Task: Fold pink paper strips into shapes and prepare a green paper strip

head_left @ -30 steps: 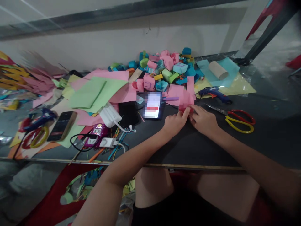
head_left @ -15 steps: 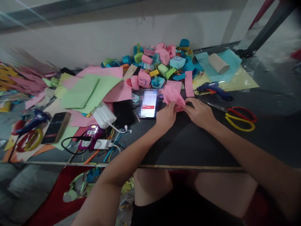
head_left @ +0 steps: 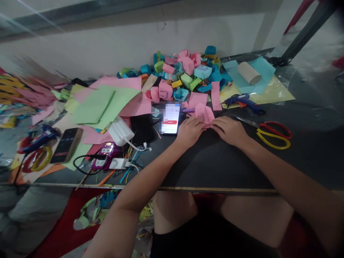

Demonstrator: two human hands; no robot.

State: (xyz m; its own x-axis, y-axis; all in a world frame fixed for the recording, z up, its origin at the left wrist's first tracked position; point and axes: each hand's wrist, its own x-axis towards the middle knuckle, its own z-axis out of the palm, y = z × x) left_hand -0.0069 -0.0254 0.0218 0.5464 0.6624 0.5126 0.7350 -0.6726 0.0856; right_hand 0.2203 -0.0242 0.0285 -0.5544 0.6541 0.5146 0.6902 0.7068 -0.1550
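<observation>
A folded piece of pink paper [head_left: 204,114] sits on the dark table between my hands. My left hand [head_left: 190,130] has its fingers closed on the paper's near left edge. From the other side, my right hand [head_left: 231,129] pinches the near right edge with curled fingertips. Just behind lie a flat pink sheet [head_left: 197,98] and a narrow pink strip [head_left: 216,96]. A lit phone [head_left: 171,119] is left of my left hand. Scissors [head_left: 274,135] with one red and one yellow handle lie right of my right hand.
Behind is a heap of small folded paper boxes [head_left: 188,66]. A blue glue gun [head_left: 245,102] and a cardboard tube [head_left: 249,73] lie at the right. On the left are green paper sheets [head_left: 104,104], another phone [head_left: 66,145], a white charger [head_left: 120,132] and cables.
The pink paper, upright between my hands a second ago, was tilted left and now leans back, more folded. My hands moved slightly apart, then settled on its near edge. The view shifted a little.
</observation>
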